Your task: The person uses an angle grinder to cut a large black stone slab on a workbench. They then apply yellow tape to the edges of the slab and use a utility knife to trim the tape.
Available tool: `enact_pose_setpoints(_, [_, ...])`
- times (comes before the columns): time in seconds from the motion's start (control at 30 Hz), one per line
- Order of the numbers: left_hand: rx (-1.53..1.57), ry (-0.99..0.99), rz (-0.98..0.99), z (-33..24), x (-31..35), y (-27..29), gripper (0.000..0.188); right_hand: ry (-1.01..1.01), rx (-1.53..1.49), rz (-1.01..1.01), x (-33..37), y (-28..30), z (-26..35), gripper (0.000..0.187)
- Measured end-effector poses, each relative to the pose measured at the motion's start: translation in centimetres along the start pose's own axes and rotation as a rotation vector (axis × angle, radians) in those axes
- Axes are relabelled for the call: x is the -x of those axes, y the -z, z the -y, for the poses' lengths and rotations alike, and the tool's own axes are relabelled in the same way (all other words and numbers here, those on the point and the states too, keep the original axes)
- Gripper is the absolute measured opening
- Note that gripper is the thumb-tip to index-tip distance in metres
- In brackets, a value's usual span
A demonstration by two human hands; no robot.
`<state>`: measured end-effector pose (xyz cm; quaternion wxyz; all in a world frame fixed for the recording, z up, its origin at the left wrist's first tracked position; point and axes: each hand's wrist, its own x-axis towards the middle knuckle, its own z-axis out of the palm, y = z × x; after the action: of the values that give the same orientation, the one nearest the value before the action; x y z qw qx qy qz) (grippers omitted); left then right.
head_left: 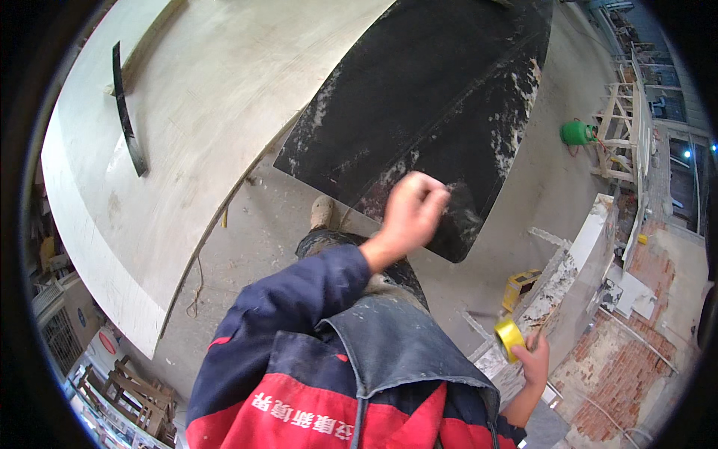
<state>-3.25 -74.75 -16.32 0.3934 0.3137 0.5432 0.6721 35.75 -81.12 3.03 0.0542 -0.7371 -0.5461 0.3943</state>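
My left hand (413, 213) hangs over the near end of a black sheet (419, 105) specked with white residue. Its fingers are curled in and slightly blurred; what they hold, if anything, cannot be made out. Lower right, my right hand (534, 361) grips a roll of yellow tape (510, 340) at its edge. The roll is held beside a long white board with a rough edge (580, 262).
At left lies a large pale curved panel (202, 97) with a thin black strip (127, 112) on it. A yellow tool case (520, 288) sits beside the rough board. A green gas cylinder (577, 133) stands near a wooden frame (619, 127). My shoe (322, 212) is near the black sheet.
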Motion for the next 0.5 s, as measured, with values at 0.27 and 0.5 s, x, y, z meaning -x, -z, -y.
enact_pose_setpoints(0.27, [-0.01,-0.064,-0.089,1.5,-1.5,4.0,0.007,-0.111,-0.284,0.096,0.8,-3.8,3.6,0.042])
enact_pose_setpoints(0.5, [-0.006,0.076,-0.353,-2.7,-5.4,20.5,0.009,0.247,-0.445,0.514,-6.6,-13.9,10.9,0.044])
